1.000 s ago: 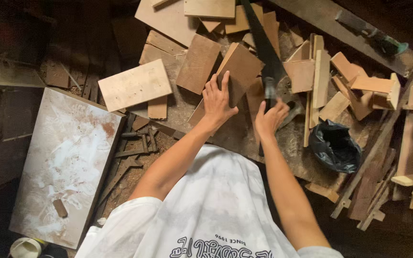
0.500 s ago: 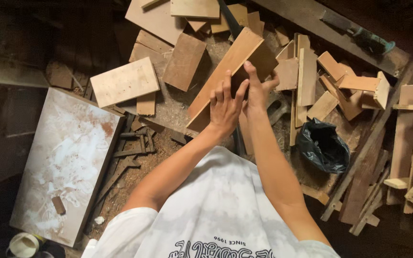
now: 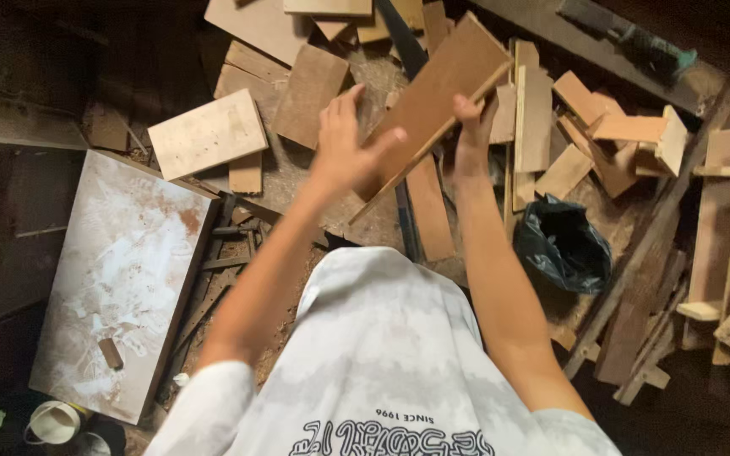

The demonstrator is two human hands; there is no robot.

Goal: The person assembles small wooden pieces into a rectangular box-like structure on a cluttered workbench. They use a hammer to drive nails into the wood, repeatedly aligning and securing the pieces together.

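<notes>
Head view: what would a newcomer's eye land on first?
The long brown board, held up tilted at centre by the left hand and right hand. Around it lie scattered wood offcuts. A dusty white panel lies lower left and a black plastic bag at right.

Dim, sawdust-strewn floor (image 3: 356,76) littered with wood offcuts (image 3: 206,133), a pale dusty slab (image 3: 120,279) at left.
</notes>
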